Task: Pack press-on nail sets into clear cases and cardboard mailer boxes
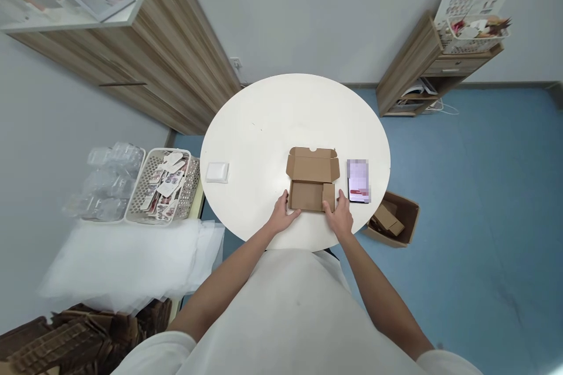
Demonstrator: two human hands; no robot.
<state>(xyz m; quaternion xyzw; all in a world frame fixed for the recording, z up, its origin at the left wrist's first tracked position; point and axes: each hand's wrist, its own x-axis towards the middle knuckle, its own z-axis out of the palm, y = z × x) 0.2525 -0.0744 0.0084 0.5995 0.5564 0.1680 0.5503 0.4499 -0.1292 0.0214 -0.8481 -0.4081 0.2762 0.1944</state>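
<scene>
A brown cardboard box [311, 165] lies on the white oval table [290, 111], its lid folded back away from me and its tray facing up. Around the tray's near left corner my left hand [280, 215] is closed, thumb along the front edge and fingers at the side. My right hand [340, 220] grips the near right corner, its thumb by a small folded cardboard piece [328, 194] inside the right end. The rest of the tray shows a bare bottom. Just right of the box lies a phone [358, 181] with its screen lit.
A flat white packet [217, 172] rests at the table's left. An open carton [407, 220] of cardboard pieces stands on the floor at right. Leftward are a white basket [149, 187] of printed cards, clear plastic containers [108, 181], white sheets [123, 258] and stacked brown cardboard [74, 340].
</scene>
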